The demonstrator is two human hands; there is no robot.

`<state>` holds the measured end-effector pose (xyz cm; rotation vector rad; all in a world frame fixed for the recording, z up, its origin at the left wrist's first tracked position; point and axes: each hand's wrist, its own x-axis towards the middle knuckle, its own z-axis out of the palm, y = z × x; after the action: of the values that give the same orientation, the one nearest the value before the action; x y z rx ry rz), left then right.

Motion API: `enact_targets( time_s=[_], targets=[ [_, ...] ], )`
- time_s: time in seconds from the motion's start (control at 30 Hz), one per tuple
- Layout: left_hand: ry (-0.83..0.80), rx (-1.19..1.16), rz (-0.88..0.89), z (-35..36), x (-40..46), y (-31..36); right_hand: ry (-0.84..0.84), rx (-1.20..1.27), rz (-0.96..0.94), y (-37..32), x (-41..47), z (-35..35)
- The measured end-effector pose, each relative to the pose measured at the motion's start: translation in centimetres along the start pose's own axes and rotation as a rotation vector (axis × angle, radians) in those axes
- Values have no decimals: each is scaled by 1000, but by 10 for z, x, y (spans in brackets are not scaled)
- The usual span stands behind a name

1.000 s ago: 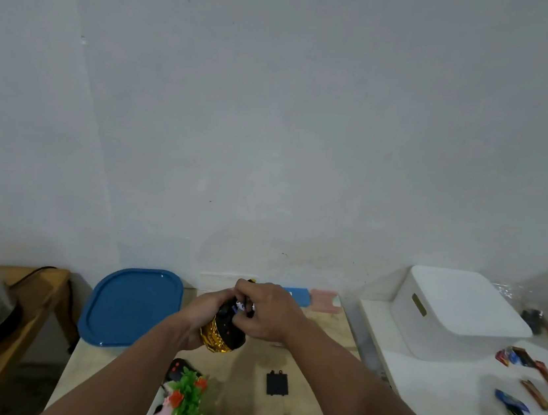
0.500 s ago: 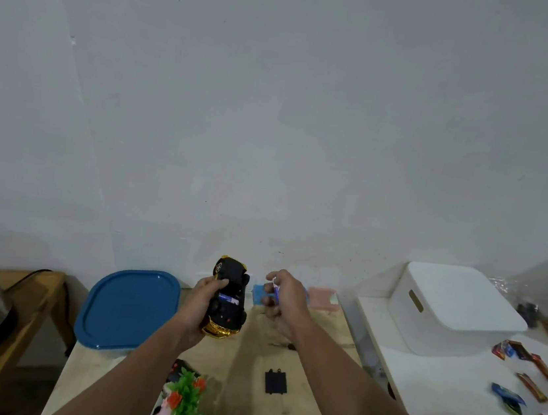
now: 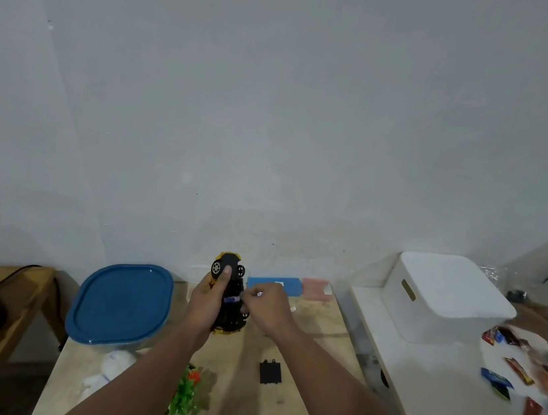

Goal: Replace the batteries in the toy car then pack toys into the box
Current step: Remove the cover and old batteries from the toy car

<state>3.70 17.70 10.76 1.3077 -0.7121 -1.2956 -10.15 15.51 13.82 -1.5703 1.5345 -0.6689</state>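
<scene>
Head view, looking down at the wooden surface: left hand is wrapped around the toy car, held belly-up above it with the long axis running away from the person, nose toward the wall. Right hand comes in from the car's right, fingers pinched on a battery that lies crosswise at the open compartment. Looks like it's being seated. Black battery cover sits nearer the person, closer to the right hand. Blue-lidded box waits just left.
</scene>
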Motion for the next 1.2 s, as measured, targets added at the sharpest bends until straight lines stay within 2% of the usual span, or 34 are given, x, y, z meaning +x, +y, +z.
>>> enact_targets(
  time_s=[0.13, 0.3, 0.57, 0.8, 0.93, 1.03, 1.1, 1.2],
  targets=[
    [14, 47, 85, 10, -9, -3, 24, 54, 97, 0, 0, 0],
    [-10, 116, 126, 11, -15, -2, -21, 317, 319, 6, -5, -1],
    [-43, 185, 116, 7, -17, -9, -88, 490, 424, 14, -8, 7],
    [-54, 105, -17, 16, -5, -29, -94, 775, 538, 30, 0, 1],
    [82, 22, -244, 15, 17, -45, -126, 1058, 601, 51, 17, -19],
    [145, 45, -347, 10, 35, -63, -150, 1201, 675, 71, 32, -36],
    [149, 93, -371, 9, 45, -78, -141, 1203, 718, 85, 42, -44],
    [153, 234, -375, 17, 60, -105, -131, 1060, 765, 107, 57, -49]
  ],
)
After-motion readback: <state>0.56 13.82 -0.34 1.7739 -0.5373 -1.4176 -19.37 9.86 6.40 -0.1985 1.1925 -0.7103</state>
